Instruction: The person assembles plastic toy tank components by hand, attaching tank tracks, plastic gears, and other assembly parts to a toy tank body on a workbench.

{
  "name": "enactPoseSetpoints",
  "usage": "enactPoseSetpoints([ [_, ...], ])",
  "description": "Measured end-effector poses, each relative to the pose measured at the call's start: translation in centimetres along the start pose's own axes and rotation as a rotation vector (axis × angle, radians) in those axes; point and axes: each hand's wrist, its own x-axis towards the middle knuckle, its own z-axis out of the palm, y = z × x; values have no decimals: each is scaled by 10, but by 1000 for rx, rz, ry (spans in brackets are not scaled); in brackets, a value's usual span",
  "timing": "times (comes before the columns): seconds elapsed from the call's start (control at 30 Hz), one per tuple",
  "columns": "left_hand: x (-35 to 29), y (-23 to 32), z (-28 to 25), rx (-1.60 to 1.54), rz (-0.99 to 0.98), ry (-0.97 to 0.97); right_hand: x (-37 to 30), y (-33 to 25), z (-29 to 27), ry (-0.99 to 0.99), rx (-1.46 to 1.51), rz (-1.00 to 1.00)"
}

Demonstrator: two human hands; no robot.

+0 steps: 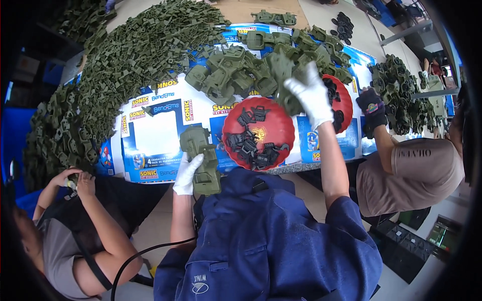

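My left hand (188, 174), in a white glove, is closed around the side of an olive-green plastic toy vehicle body (205, 173). That body is held low, at the table's front edge, left of a red scalloped bowl (228, 143) with several small black plastic parts (246, 144) inside. My right hand (310, 95), also white-gloved and blurred by motion, is stretched out above the bowl's far right side with its fingers apart. Just left of its fingers is another olive-green body (282, 75), smeared by motion; I see no grip on it. Behind lies a heap of similar green bodies (231, 70).
A large pile of small green parts (145, 55) covers the left of the table. A second red bowl (344, 100) with black parts stands right. Printed cardboard (150, 130) covers the tabletop. Co-workers sit close by: a dark-gloved hand (372, 108) right, bare hands (80, 181) left.
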Motion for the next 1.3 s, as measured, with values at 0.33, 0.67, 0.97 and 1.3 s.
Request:
enactPoseSetpoints([
  [0.33,2,19,28,154,-42,-38,-106,-18,63,-570,-416,183],
  [0.67,-1,48,49,511,-127,-511,-57,-39,2,-958,880,470],
  [0.97,-7,57,71,512,-131,-659,-85,-83,30,-848,317,187],
  [1.3,-19,63,75,537,-18,-526,-70,-89,8,-1058,447,165],
])
